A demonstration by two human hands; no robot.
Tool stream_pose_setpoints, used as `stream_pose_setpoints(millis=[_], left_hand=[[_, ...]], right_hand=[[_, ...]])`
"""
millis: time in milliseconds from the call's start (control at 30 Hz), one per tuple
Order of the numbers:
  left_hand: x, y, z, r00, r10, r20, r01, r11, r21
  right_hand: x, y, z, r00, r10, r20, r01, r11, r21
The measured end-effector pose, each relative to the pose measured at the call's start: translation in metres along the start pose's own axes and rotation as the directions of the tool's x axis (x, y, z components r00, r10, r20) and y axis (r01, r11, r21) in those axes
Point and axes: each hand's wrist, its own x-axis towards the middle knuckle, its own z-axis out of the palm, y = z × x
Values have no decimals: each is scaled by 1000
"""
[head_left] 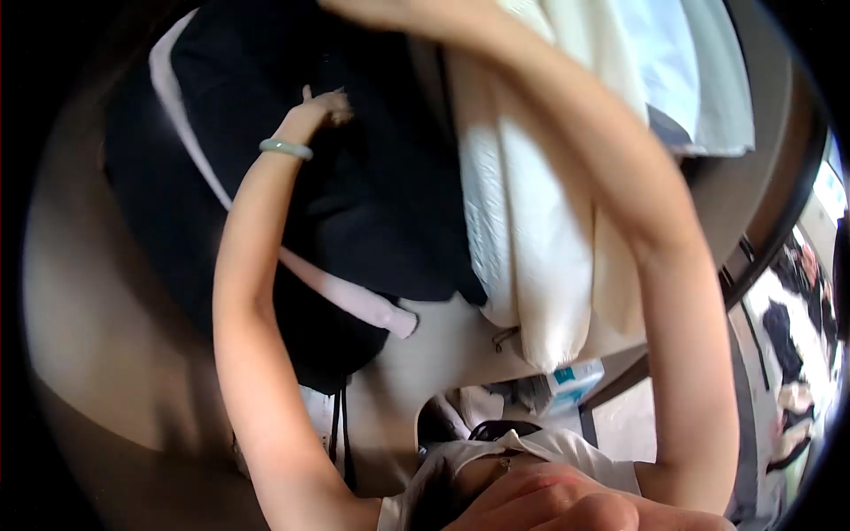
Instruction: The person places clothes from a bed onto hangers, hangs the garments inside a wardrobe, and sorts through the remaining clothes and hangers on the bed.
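A large black garment (372,195) with a pale pink strip (345,296) hangs in front of me. My left hand (328,108), below a pale green bangle (286,149), is on the black cloth. Its fingers curl into the fabric while the thumb sticks up. My right arm arches over from the right, and my right hand (367,9) is blurred at the top edge above the black garment. Its fingers are cut off or smeared, so I cannot see what they touch. Cream-white garments (531,212) hang just to the right, behind my right forearm.
Pale blue and grey garments (695,80) hang at the upper right. Lower down is a white and blue box (574,382), close beneath the cream clothes. Dark cords (341,434) dangle below the black garment. Clothes (788,345) are heaped at the far right.
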Motion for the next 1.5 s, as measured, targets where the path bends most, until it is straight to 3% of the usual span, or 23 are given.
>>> stream_pose_setpoints(millis=[67, 133, 167, 233, 267, 333, 400, 467, 500, 533, 600, 733, 800, 867, 933, 1000, 1067, 1133, 1200, 1233, 1333, 1400, 1500], left_hand=[[-11, 24, 7, 979, 28, -201, -49, 994, -102], [-35, 61, 22, 933, 11, -360, -88, 976, -199], [-51, 78, 31, 910, -17, -415, -101, 961, -259], [-89, 121, 55, 872, -90, -481, -115, 918, -380], [-108, 143, 71, 861, -136, -491, -111, 891, -441], [-145, 190, 98, 848, -227, -479, -88, 830, -550], [-182, 242, 124, 845, -319, -429, -39, 763, -645], [-219, 292, 145, 842, -413, -346, 40, 689, -724], [-234, 318, 154, 837, -455, -302, 79, 647, -758], [-251, 341, 164, 834, -490, -251, 124, 612, -781], [-281, 393, 177, 826, -540, -163, 193, 542, -818], [-337, 494, 188, 848, -529, -23, 281, 487, -827], [-368, 538, 185, 905, -394, -160, 119, 595, -795], [-402, 589, 163, 901, -116, -417, -241, 665, -707], [-412, 648, 148, 888, 185, -422, -459, 431, -777], [-389, 711, 127, 891, 401, -212, -329, 250, -911], [-340, 779, 88, 830, 512, -222, -328, 125, -936], [-277, 870, 82, 745, 649, -153, -214, 16, -977], [-242, 926, 97, 740, 665, -97, -174, 50, -983], [-216, 953, 90, 713, 699, -54, -119, 46, -992], [-149, 1014, 78, 619, 782, -74, -142, 19, -990], [-101, 1049, 59, 615, 775, -144, -154, -61, -986], [-32, 1098, 38, 534, 824, -189, -224, -78, -972]], right_hand=[[-34, -16, -64, 967, 49, 251, -88, 985, 149], [-86, -20, -126, 911, -107, 398, 67, 991, 113], [-108, -25, -164, 693, -77, 717, -119, 968, 219], [-160, -19, -240, 291, -241, 926, -261, 911, 319], [-174, -13, -279, 32, -372, 928, -288, 885, 365], [-201, 4, -355, -298, -485, 822, -659, 728, 190], [-244, 23, -447, -64, -342, 938, -648, 729, 221], [-239, 31, -524, -169, -148, 974, -774, 633, -38], [-226, 41, -557, -313, -87, 946, -820, 528, -223], [-228, 46, -589, -333, -57, 941, -820, 511, -259], [-237, 60, -650, -551, -70, 831, -790, 363, -493], [-244, 96, -715, -549, 52, 834, -801, 252, -543], [-252, 113, -730, -538, 73, 840, -808, 240, -538], [-263, 131, -745, -507, 92, 857, -842, 159, -515], [-272, 160, -755, -524, 104, 845, -835, 134, -534], [-279, 196, -762, -555, 63, 829, -808, 194, -556], [-294, 239, -771, -521, 9, 854, -839, 183, -513], [-328, 321, -791, -502, 52, 863, -863, -93, -496], [-381, 371, -817, -496, 243, 834, -868, -138, -476], [-391, 397, -831, -625, 369, 688, -776, -206, -596], [-441, 463, -900, -726, 590, 354, -674, -508, -536], [-497, 480, -974, -730, 681, 58, -618, -622, -481], [-569, 462, -1108, -524, 731, -438, -577, -683, -449]])
